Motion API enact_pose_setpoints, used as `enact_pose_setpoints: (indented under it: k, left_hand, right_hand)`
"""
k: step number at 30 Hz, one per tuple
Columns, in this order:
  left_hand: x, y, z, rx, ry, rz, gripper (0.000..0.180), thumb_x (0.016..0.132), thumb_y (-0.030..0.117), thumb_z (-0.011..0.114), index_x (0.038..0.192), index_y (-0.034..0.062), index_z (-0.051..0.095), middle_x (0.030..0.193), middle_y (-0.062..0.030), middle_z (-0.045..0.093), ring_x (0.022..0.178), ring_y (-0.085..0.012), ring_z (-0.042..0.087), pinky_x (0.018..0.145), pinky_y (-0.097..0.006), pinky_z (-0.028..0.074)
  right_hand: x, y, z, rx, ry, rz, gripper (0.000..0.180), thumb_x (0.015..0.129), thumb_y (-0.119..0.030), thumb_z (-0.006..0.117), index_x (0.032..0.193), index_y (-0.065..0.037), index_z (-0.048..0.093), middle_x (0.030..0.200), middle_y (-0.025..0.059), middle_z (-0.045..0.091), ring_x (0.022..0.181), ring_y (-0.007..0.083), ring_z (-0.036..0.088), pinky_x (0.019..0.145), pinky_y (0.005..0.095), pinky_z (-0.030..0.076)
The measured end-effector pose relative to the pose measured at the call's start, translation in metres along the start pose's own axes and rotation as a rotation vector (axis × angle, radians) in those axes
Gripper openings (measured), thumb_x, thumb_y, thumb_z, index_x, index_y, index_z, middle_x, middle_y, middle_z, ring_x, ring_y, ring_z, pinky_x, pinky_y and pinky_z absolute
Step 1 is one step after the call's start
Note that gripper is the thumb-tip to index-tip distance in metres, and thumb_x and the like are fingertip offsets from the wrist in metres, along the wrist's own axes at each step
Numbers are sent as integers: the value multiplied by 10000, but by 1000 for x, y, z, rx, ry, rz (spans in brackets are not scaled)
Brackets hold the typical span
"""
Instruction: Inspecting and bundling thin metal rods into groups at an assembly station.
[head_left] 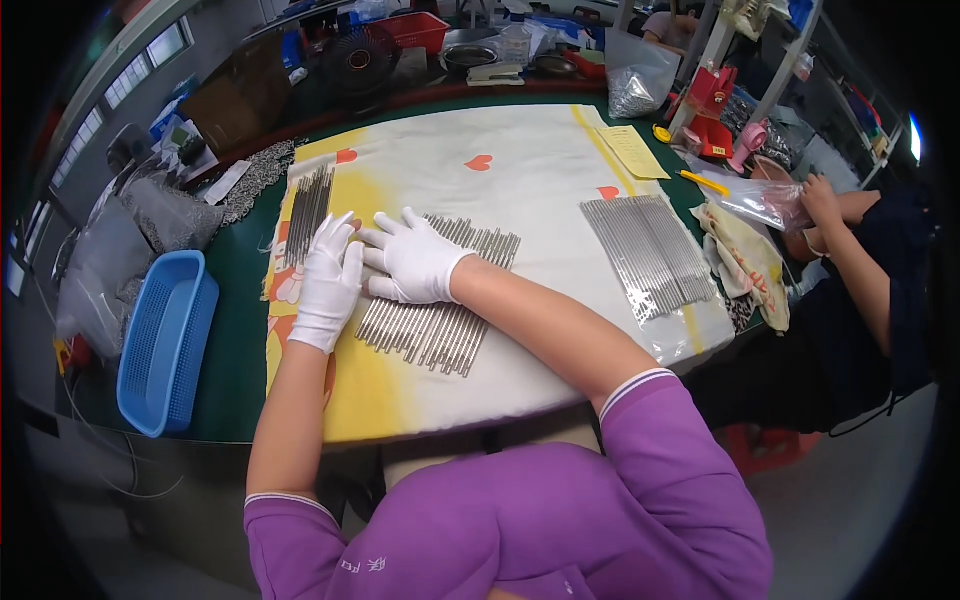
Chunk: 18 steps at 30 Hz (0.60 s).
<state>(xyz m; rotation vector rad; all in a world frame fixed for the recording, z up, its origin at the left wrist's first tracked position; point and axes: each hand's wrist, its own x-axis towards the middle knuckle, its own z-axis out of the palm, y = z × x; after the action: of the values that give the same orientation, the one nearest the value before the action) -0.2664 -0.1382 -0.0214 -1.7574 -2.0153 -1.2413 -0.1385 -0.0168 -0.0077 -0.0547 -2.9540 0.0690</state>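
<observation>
Both my hands wear white gloves. My right hand [415, 260] lies flat with its fingers spread over the left part of a row of thin metal rods [440, 335] in the middle of the cloth. Its fingertips come close to my left hand [330, 283], whose fingers stretch forward between that row and a second, darker bundle of rods [311, 205] at the left. Whether a rod lies under the left fingers is hidden. A third group of rods [650, 250] lies side by side at the right, with clear plastic showing along its lower edge.
A white and yellow cloth [530, 140] covers the green table. At the left stand a blue plastic basket [165, 340] and bags of small metal parts [175, 210]. A yellow paper [633, 152] lies at the far right. Beyond it, a co-worker's hands [822, 205] handle a clear plastic bag [750, 200].
</observation>
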Motion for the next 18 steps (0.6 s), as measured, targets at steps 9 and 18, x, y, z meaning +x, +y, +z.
enact_pose_setpoints:
  k: [9, 18]
  left_hand:
    - [2, -7, -5, -86, -11, -50, 264, 871, 98, 543, 1077, -55, 605, 1211, -224, 572, 1187, -373, 498, 1033, -407, 377]
    - [1, 22, -10, -34, -246, 50, 184, 776, 162, 668, 777, -19, 633, 1226, -232, 568, 1234, -422, 454, 1032, -432, 384]
  right_hand:
    - [26, 1, 5, 82, -35, -29, 573, 930, -466, 403, 1337, -74, 497, 1443, 147, 413, 1382, 364, 295, 1139, 529, 175]
    - [-80, 21, -42, 77, 214, -133, 479, 858, -175, 545, 1318, -56, 485, 1393, 191, 430, 1322, 393, 353, 1097, 492, 280]
